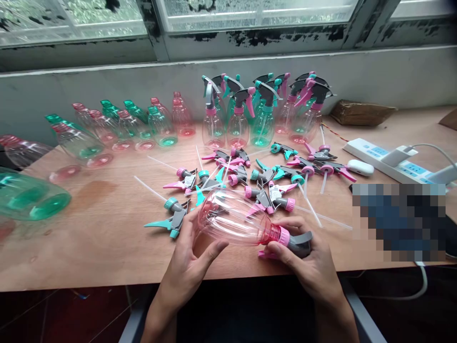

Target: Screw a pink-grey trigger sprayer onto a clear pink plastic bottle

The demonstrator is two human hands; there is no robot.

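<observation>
- Fingers of the left hand (pixel 189 257): curved around the base end of the pink bottle (pixel 233 219), grasping it.
- Fingers of the right hand (pixel 312 257): grasping the grey spray head (pixel 300 244) around its pink collar, at the bottle's neck.
- Pink bottle: clear, tilted on its side between both hands, over the front of the wooden table (pixel 107 247).
- Front edge (pixel 89 287): just below the bottle; open wood stretches leftward.
- Dark object (pixel 400 224), pixelated: right of the right hand, limiting room there.
- Loose spray heads (pixel 177 220): pink, teal and grey, heaped directly beyond the bottle, in the way forward; thin tubes (pixel 149 188) jut outward.
- White case (pixel 360 167) and power strip (pixel 378 155): right of the heap.
- Open-necked bottles (pixel 50 195), pink and green: left side, running back.
- Bottles with heads fitted (pixel 262 128): upright, grouped behind the heap.
- Brown block (pixel 362 113): far right, near the wall (pixel 410 76).
- Windows (pixel 257 14): above the wall.
</observation>
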